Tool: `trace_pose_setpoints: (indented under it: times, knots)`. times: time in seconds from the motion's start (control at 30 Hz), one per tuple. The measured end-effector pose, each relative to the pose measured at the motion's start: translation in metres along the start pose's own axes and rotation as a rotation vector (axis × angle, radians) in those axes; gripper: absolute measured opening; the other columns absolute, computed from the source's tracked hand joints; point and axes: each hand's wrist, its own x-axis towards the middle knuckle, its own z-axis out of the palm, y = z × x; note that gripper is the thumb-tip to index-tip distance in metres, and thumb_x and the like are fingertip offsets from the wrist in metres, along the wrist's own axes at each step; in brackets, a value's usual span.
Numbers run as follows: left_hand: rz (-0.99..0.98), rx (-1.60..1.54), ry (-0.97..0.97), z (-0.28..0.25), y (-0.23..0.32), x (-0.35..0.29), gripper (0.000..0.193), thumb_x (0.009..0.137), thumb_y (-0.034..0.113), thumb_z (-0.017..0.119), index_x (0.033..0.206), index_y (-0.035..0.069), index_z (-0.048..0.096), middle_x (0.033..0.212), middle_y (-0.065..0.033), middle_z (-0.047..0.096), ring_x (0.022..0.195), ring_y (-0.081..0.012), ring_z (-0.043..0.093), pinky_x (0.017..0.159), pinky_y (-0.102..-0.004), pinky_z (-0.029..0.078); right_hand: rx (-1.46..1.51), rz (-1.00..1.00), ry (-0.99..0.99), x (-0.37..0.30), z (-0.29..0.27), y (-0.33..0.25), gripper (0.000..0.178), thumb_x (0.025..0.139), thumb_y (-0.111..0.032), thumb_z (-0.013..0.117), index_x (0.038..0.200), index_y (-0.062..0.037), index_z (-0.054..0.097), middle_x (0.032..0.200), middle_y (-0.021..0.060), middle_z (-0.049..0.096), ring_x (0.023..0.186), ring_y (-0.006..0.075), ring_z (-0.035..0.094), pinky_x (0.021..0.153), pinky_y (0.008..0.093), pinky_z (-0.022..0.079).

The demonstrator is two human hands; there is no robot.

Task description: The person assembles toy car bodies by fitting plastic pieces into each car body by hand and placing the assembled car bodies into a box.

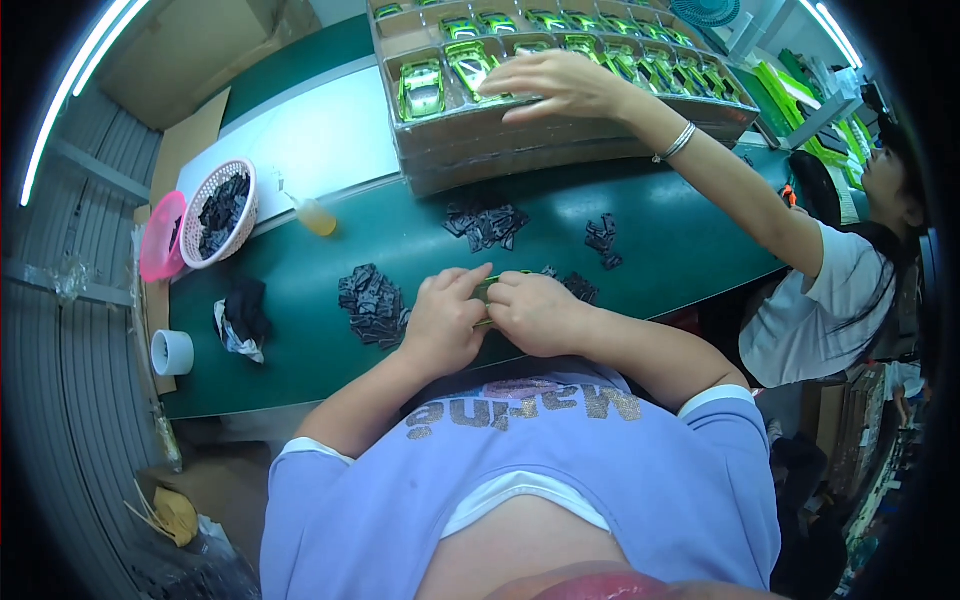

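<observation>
Near the front edge of the table, my left hand [443, 318] and my right hand [540, 312] close in on a small green toy car shell [486, 293] from both sides. Only its bright green edges and a bit of its middle show between my fingers. Left of my left hand lies a heap of small black plastic parts [372, 304]. Another pile of black parts [579, 288] sits just beyond my right hand, partly covered by it. Farther back are a loose pile [487, 226] and a smaller cluster [602, 238] of similar black parts.
A divided cardboard box [500, 152] of green car shells stands at the back. A co-worker's hand [560, 85] reaches over it from the right. To the left are a pink basket [240, 235] of black parts, a bottle of yellowish liquid [316, 217], a dark cloth [246, 309] and a tape roll [173, 353].
</observation>
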Motion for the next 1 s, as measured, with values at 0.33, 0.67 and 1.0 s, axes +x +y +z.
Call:
trace_pose_setpoints:
  times: [0.33, 0.67, 1.0]
  knots:
    - [0.003, -0.095, 0.046, 0.004, -0.01, 0.002, 0.014, 0.067, 0.009, 0.079, 0.074, 0.004, 0.068, 0.128, -0.0165, 0.063, 0.108, -0.0352, 0.059, 0.093, -0.0449, 0.046, -0.078, 0.032, 0.037, -0.002, 0.003, 0.004, 0.01, 0.074, -0.014, 0.067, 0.079, -0.0052, 0.068, 0.087, 0.009, 0.064, 0.091, 0.0271, 0.06, 0.083, 0.0364, 0.05]
    - [-0.086, -0.131, 0.088, 0.01, -0.01, -0.003, 0.018, 0.067, 0.005, 0.08, 0.079, 0.004, 0.067, 0.131, -0.0138, 0.062, 0.112, -0.0347, 0.058, 0.097, -0.0432, 0.045, 0.158, 0.123, 0.411, -0.024, -0.02, -0.005, 0.022, 0.073, -0.005, 0.075, 0.094, -0.0044, 0.066, 0.097, 0.0116, 0.064, 0.096, 0.0326, 0.061, 0.086, 0.0423, 0.05]
    - [-0.11, -0.216, 0.074, 0.012, -0.014, 0.005, 0.032, 0.075, 0.024, 0.083, 0.093, 0.003, 0.067, 0.123, -0.0182, 0.064, 0.112, -0.0343, 0.059, 0.095, -0.0417, 0.046, 0.162, 0.771, 0.451, -0.112, -0.042, 0.04, 0.015, 0.077, -0.01, 0.073, 0.091, -0.0049, 0.07, 0.089, 0.008, 0.066, 0.083, 0.0256, 0.064, 0.074, 0.0343, 0.052]
